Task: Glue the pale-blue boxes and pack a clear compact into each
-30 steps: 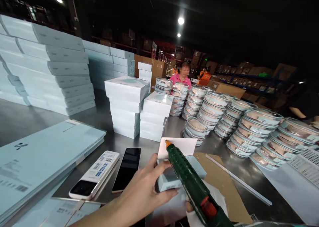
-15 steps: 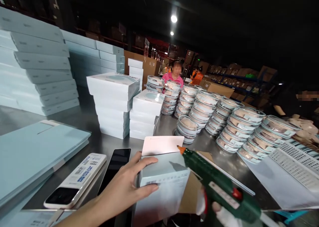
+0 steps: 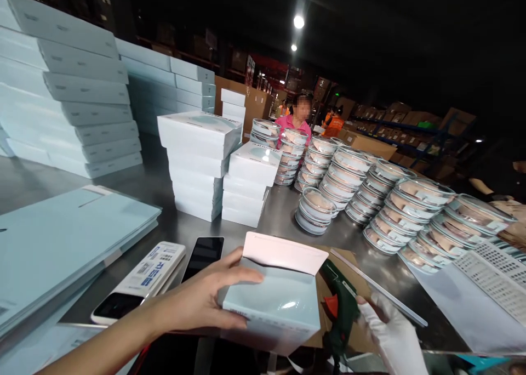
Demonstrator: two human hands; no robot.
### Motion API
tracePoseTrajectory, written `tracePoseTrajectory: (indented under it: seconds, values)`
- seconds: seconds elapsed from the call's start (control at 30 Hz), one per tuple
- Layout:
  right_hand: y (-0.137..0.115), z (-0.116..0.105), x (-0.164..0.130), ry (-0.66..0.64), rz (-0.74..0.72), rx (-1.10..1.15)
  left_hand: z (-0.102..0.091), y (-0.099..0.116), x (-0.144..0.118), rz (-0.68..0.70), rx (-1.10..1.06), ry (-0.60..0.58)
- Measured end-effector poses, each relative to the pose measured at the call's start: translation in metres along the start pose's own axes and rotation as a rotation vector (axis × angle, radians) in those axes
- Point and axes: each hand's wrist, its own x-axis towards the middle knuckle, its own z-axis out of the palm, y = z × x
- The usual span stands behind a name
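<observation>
My left hand (image 3: 205,304) grips the left side of a pale blue box (image 3: 275,304), thumb on top. The box's white flap (image 3: 283,251) stands open at the far end. It is held tilted just above the near edge of the steel table (image 3: 164,227). A green glue gun (image 3: 339,309) with a red trigger lies on a brown cardboard sheet (image 3: 353,279), partly hidden behind the box. My right hand (image 3: 390,331), in a white glove, is just right of the gun, fingers spread, fingertips touching its side.
A black phone (image 3: 203,254) and a white handheld device (image 3: 139,282) lie left of the box, beside flat blue cartons (image 3: 61,243). White box stacks (image 3: 205,166), lidded round containers (image 3: 370,199), a glue stick (image 3: 378,290) and perforated sheets (image 3: 489,276) fill the table. A person in pink (image 3: 298,123) stands beyond.
The glue gun has gone from raised over the box flap in my right hand down onto the cardboard. My left hand has lifted and tilted the box toward me.
</observation>
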Motion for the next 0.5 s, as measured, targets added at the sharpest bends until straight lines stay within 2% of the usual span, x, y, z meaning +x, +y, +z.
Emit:
tracePoseTrajectory:
  seconds: [0.03,0.1,0.17,0.2,0.3,0.37,0.4,0.5]
  values:
    - [-0.01,0.006,-0.002,-0.062,-0.114,0.075,0.0,-0.001,-0.001,0.003,-0.012,0.002]
    - [-0.03,0.024,-0.007,-0.287,-0.314,0.232,0.004,-0.005,-0.003,-0.007,-0.023,-0.002]
    - [-0.042,0.041,-0.013,-0.501,-0.417,0.265,0.012,-0.012,-0.006,-0.003,-0.048,0.023]
    - [-0.044,0.046,-0.016,-0.551,-0.438,0.25,0.017,-0.015,-0.007,0.024,-0.093,0.069]
    - [-0.041,0.052,-0.022,-0.5,-0.55,0.162,0.034,-0.026,-0.01,0.233,-0.267,0.285]
    - [-0.042,0.052,-0.022,-0.473,-0.641,0.065,0.038,-0.028,-0.01,0.335,-0.26,0.339]
    - [-0.044,0.052,-0.022,-0.479,-0.698,0.024,0.036,-0.028,-0.011,0.349,-0.21,0.317]
    - [-0.057,0.058,-0.02,-0.494,-0.861,-0.026,0.023,-0.017,-0.011,0.315,0.009,0.153]
